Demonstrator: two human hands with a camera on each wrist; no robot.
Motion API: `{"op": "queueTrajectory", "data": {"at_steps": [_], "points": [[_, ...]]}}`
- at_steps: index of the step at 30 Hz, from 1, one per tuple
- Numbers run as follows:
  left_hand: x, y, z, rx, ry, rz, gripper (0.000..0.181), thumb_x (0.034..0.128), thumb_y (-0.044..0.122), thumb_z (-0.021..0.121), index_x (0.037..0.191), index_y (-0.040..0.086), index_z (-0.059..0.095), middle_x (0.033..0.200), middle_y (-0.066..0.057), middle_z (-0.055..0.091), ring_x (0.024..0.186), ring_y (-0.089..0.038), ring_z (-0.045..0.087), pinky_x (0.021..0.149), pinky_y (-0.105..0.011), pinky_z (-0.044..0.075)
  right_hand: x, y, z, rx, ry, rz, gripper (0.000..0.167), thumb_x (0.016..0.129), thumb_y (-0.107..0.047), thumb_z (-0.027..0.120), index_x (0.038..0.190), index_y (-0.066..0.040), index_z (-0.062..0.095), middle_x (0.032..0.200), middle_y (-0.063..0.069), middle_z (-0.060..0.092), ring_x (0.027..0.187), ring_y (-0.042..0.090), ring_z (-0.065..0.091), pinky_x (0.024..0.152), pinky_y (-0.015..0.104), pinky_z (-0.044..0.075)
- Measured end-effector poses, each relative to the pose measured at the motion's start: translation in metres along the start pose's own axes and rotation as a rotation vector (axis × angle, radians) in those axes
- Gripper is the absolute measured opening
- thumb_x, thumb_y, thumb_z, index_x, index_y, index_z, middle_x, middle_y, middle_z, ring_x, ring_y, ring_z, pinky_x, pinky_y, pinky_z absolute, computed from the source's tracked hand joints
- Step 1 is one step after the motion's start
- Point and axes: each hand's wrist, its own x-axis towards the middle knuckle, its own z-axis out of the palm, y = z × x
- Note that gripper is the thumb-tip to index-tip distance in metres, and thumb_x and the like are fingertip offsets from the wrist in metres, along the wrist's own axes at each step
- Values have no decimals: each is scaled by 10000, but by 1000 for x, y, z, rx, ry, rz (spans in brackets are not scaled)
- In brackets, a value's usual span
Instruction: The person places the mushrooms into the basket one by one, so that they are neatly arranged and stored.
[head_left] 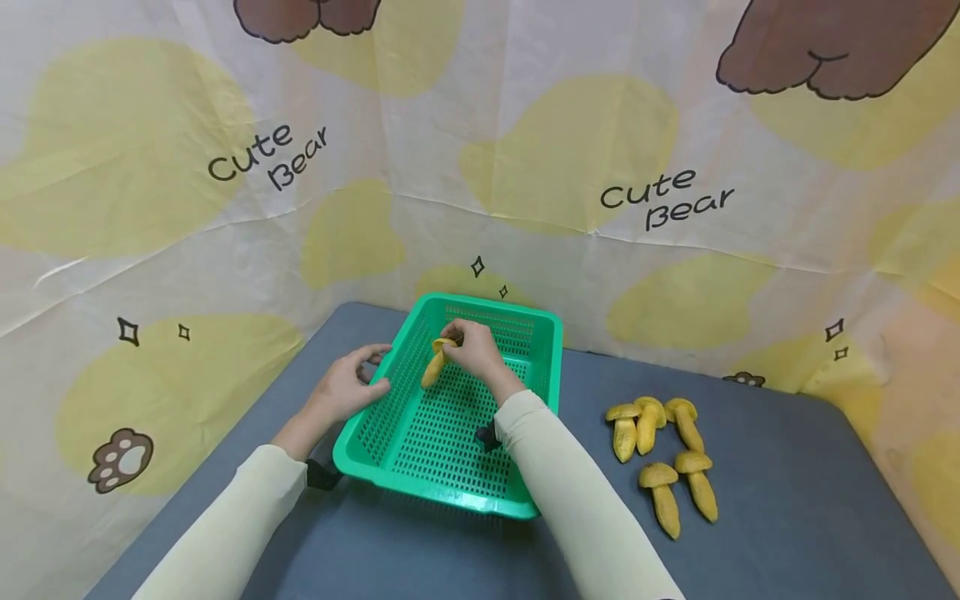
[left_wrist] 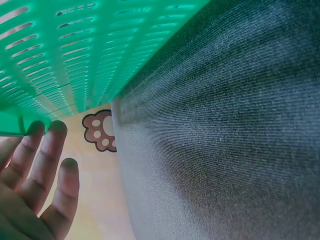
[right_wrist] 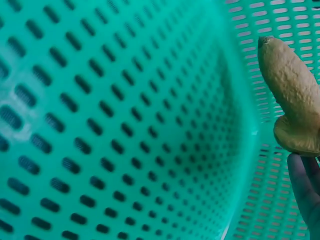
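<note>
A green perforated basket (head_left: 450, 500) stands on the grey table. Inside its far left part, my right hand (head_left: 476, 350) pinches a yellow mushroom (head_left: 433, 369) by the cap, its stem slanting down. The right wrist view shows this mushroom (right_wrist: 290, 80) close up, with fingers (right_wrist: 302, 187) at its cap. My left hand (head_left: 348, 385) is at the basket's left rim, thumb and fingers spread, not curled round it. In the left wrist view, fingers of the left hand (left_wrist: 37, 185) are extended beside the basket wall (left_wrist: 85, 55).
To the right of the basket, several yellow mushrooms (head_left: 650, 421) lie on the grey table (head_left: 795, 500) in two groups. A patterned cloth (head_left: 540, 167) hangs behind and along the sides of the table.
</note>
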Motion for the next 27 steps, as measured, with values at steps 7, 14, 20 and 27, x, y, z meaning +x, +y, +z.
{"op": "queueTrajectory", "data": {"at_steps": [7,14,20,27], "points": [[-3,0,2,-22,-5,-7,577,884,240,605,1439,203,451,1273,-112,534,844,-212,549,651,-333,453,-2,10,5,-74,-73,31,248,956,-149,584,1190,-84,633,1188,92,607,1043,225,598,844,346,521],[-3,-2,1,-49,-5,-2,582,880,205,611,1439,188,451,1278,-125,523,834,-210,553,648,-332,460,-2,12,8,-61,-76,65,224,954,-153,593,1166,-111,649,1191,92,608,1058,233,591,817,339,522],[-1,1,1,-49,2,7,583,879,187,604,1440,178,450,1263,-125,526,796,-201,549,639,-331,460,1,15,8,-67,-87,73,218,952,-146,593,1160,-119,653,1176,84,604,1047,225,579,772,312,509],[-2,1,0,-41,6,9,578,881,204,605,1438,178,454,1257,-118,534,811,-212,547,650,-335,461,0,16,11,-71,-106,92,207,961,-144,580,1158,-127,642,1171,90,602,970,213,575,709,297,479]]}}
